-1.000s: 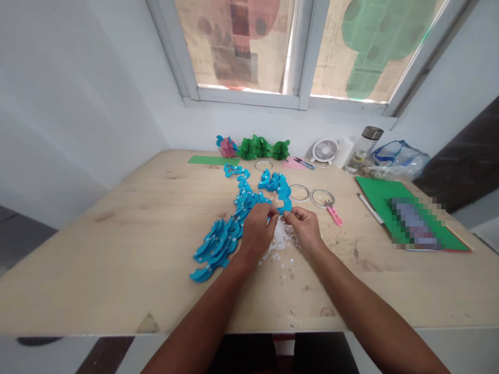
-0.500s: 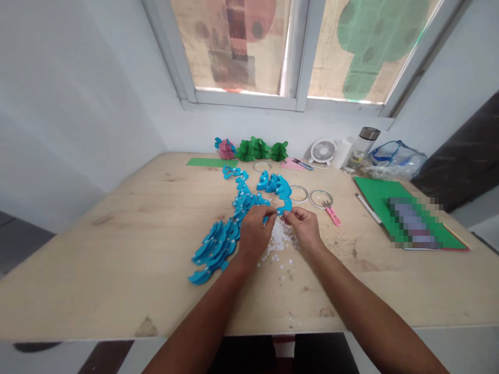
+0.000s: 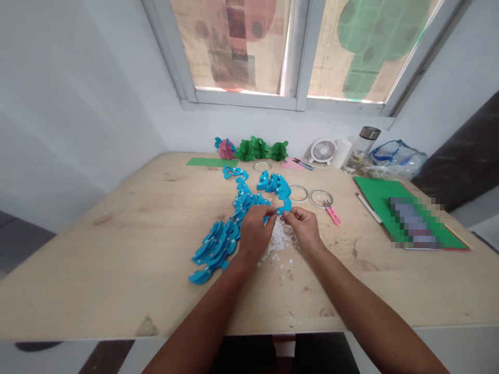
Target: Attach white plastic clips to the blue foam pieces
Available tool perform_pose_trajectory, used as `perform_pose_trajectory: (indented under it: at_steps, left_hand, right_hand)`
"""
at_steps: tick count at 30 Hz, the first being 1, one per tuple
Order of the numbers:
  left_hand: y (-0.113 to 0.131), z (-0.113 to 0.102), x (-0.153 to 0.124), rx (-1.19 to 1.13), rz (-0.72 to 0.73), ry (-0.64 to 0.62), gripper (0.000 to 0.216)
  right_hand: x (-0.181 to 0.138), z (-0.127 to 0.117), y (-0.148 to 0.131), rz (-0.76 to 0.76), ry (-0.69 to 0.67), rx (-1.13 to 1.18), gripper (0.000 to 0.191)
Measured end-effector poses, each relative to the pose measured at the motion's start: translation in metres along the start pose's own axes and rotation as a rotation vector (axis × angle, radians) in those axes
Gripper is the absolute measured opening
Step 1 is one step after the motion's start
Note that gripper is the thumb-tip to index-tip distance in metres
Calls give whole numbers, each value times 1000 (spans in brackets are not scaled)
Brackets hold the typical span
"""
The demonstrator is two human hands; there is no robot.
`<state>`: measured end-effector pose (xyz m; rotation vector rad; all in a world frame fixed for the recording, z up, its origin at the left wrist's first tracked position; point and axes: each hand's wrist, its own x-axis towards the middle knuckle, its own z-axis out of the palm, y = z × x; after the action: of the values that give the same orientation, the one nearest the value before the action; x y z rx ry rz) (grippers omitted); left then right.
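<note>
Between my two hands is a blue paper cutout (image 3: pixel 285 206) with a scalloped edge. My right hand (image 3: pixel 304 224) pinches its lower edge between thumb and fingers. My left hand (image 3: pixel 255 228) is closed at the cutout's left tip, thumb and fingertips together; whatever it pinches is too small to make out. More blue cutouts dotted with small white squares (image 3: pixel 218 241) lie left of my left hand, partly stacked. Folded blue pieces (image 3: pixel 268 181) sit just beyond the held one. Small white paper bits (image 3: pixel 278 239) are scattered under and between my hands.
Tape rolls (image 3: pixel 320 199) and pink-handled snips (image 3: pixel 332 213) lie right of the cutouts. Farther right are a white pen (image 3: pixel 368 208) and green sheets (image 3: pixel 374 189). Green paper figures (image 3: pixel 259 149), a small fan (image 3: pixel 323 151) and a glass bottle (image 3: pixel 360 150) line the back wall.
</note>
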<state>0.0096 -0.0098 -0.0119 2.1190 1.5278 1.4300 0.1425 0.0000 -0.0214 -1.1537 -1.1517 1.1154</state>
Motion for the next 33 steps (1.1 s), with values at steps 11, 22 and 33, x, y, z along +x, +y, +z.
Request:
perform_pose_trajectory:
  at_steps: [11, 22, 33]
  left_hand:
    - [0, 0, 1, -5, -18, -37, 8]
    - [1, 3, 0, 163, 135, -117, 16]
    - [0, 0, 1, -37, -58, -290, 8]
  right_hand:
    - [-2, 2, -2, -11, -30, 10, 23]
    - [-1, 1, -1, 10, 16, 56, 24]
    - [6, -6, 3, -7, 69, 70, 22]
